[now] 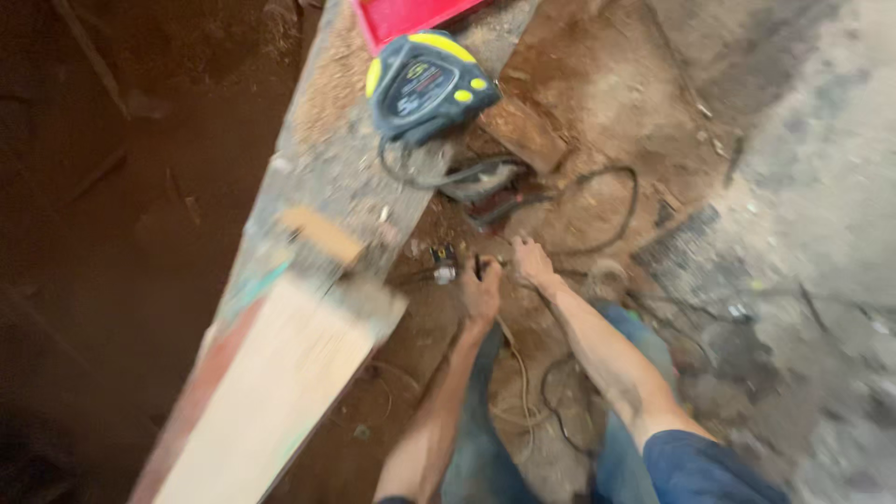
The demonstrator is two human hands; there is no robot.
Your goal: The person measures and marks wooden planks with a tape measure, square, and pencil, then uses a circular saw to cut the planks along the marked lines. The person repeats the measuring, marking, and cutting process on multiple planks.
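Over a sawdust-strewn dirt floor (597,84) beside a plank (280,373), left hand (481,291) and right hand (532,263): grip unclear.

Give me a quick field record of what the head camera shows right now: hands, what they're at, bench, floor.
left hand: low by the floor, closed around a small dark object; grip blurred
right hand: beside the left, fingers on a thin cord
small metal part: just left of the left hand
workbench: dusty, runs diagonally
tape measure: blue and yellow, on the bench
pale board: lying along the bench
power tool: on the floor under the bench edge, black cable looping off
floor: sawdust and dirt
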